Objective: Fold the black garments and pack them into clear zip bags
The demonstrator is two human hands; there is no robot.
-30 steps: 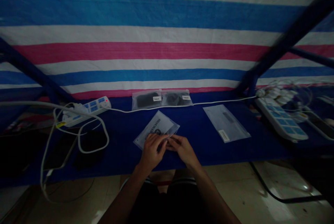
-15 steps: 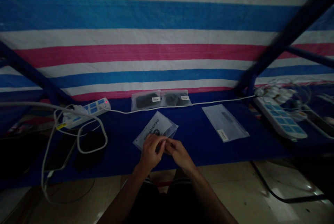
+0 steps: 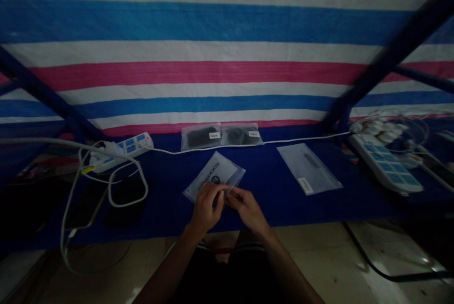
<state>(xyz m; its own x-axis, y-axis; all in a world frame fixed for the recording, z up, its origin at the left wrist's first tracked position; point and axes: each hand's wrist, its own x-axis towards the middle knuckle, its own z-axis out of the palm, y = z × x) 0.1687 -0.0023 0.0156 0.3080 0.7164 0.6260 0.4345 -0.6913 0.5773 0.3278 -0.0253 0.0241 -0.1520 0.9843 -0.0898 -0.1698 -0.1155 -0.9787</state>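
Note:
A frosted plastic bag with dark lettering (image 3: 207, 174) lies at an angle on the blue surface before me, its right side transparent. My left hand (image 3: 208, 205) is closed on its near edge, thumb against curled fingers. Just to the right, my right hand (image 3: 247, 207) pinches the bag's right near corner, fingertips almost meeting those of the left. The fingers hide that part of the edge. A second frosted bag with a white label (image 3: 308, 169) lies flat to the right.
Two bags with dark contents (image 3: 202, 137) lie at the back. Behind them hangs a striped sheet (image 3: 213, 72). A white power strip (image 3: 133, 145) with looping cables and a phone (image 3: 87, 204) is at left. Another power strip (image 3: 386, 164) with tangled plugs sits at right.
The right hand's fingertips have shifted slightly on the bag's corner, a little apart from the left hand. The whole view has moved slightly; the bags keep their places.

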